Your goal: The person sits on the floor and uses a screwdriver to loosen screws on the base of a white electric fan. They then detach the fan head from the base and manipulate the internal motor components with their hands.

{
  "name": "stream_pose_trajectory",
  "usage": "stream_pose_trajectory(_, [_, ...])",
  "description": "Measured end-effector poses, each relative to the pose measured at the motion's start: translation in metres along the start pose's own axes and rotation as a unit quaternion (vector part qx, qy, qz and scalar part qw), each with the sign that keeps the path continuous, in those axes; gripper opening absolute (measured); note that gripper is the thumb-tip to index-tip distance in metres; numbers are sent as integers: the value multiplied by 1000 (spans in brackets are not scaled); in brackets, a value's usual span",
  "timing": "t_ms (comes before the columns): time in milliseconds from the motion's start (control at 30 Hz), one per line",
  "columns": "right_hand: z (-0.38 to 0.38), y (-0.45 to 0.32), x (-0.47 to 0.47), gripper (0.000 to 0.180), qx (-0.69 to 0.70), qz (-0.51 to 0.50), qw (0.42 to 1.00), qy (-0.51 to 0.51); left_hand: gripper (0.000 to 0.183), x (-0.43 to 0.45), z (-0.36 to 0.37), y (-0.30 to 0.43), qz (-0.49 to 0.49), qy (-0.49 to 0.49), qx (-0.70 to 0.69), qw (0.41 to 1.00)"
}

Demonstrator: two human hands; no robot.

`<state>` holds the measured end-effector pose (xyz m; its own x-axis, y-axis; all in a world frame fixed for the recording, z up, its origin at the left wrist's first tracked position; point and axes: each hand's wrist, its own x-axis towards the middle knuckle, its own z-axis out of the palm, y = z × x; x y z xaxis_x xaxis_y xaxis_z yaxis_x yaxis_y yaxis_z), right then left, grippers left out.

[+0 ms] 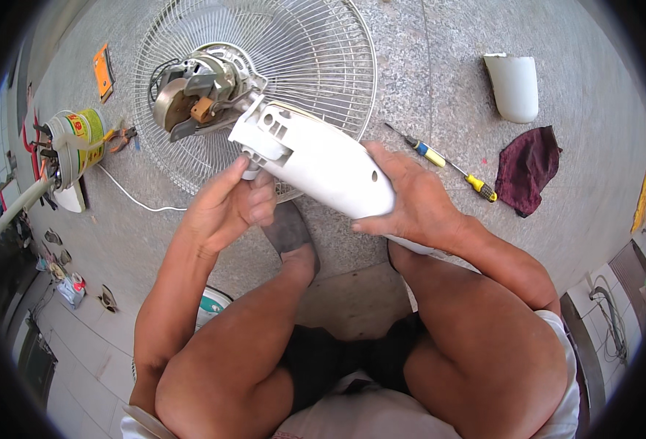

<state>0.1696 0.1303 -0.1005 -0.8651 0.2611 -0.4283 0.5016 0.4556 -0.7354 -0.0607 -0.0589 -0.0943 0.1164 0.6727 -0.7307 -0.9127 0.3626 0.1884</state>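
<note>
A white plastic fan neck housing (323, 159) slants across the space in front of my knees. My right hand (410, 197) wraps around its lower end, near a small round hole. At the upper end, the thumb and curled fingers of my left hand (235, 197) pinch a small white plastic knob (250, 173) on the side. Joined to the neck is the uncovered fan motor (183, 101), with its metal body and a small brown block showing. It lies over the round wire fan guard (323, 71), which is on the speckled stone floor.
On the right are two screwdrivers (430, 154) (481, 188), a maroon cloth (528, 170) and a white plastic cover (514, 88). Pliers (122, 139), a tool-filled bucket (84, 140), an orange packet (103, 73) and a white cord (130, 196) are on the left.
</note>
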Motion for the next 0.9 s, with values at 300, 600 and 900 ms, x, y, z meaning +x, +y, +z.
stream_pose_trajectory(300, [0, 3, -4, 102, -16, -20, 999, 30, 55, 5, -7, 2, 26, 30, 89, 995])
stream_pose_trajectory(600, [-11, -6, -2, 101, -1, -26, 1000, -2, 58, 6, 3, 6, 14, -30, -5, 999])
stream_pose_trajectory(900, [-5, -5, -4, 100, -15, -39, 999, 26, 49, 6, 5, 1, 49, 14, 4, 999])
